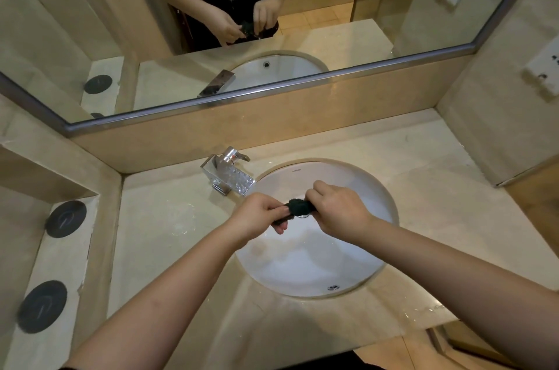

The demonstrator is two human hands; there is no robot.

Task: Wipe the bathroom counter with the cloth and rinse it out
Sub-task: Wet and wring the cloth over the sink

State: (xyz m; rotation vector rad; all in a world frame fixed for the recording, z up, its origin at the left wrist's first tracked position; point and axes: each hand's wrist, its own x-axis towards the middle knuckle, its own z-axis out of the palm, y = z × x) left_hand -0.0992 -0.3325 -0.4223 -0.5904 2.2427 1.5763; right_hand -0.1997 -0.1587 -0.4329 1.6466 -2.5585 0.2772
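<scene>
Your hands both grip the dark cloth (298,208): your left hand (260,214) curls round one end and your right hand (339,212) curls round the other. The cloth is bunched into a tight, twisted roll between them. You hold it in the air over the white sink (305,266), roughly above the drain, which the cloth partly hides. The chrome faucet (230,173) stands on the tabletop (163,218) at the sink's far left edge, just beside your left hand but not touching it. Whether water runs from it cannot be told. The tabletop left of the sink shows wet streaks, and more water glints near its front right edge. Two black discs (66,218) lie on the lower ledge at your far left. The mirror (90,21) above the back wall shows the same two hands closed on the cloth.
</scene>
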